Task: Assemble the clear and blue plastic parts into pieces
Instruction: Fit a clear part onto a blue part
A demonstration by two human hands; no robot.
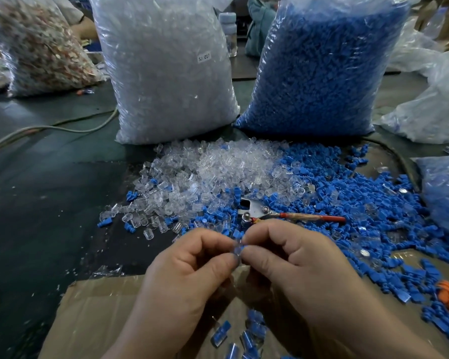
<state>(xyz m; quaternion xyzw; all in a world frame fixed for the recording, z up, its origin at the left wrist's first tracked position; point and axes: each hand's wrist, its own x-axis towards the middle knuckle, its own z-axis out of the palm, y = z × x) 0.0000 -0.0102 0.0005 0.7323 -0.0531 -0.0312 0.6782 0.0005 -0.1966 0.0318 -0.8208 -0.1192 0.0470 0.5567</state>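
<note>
My left hand (189, 270) and my right hand (296, 263) meet above the near edge of the table and pinch one small clear and blue piece (237, 248) between thumbs and forefingers. Most of the piece is hidden by the fingertips. Beyond the hands lies a heap of loose clear parts (205, 177), with a heap of loose blue parts (360, 203) to its right. Several joined clear and blue pieces (249, 335) lie in the cardboard box (94, 320) below my hands.
A big bag of clear parts (166, 73) and a big bag of blue parts (322, 68) stand behind the heaps. A red-handled metal tool (283, 216) lies among the parts. A cable (62, 128) runs across the dark table at left. More bags sit at right.
</note>
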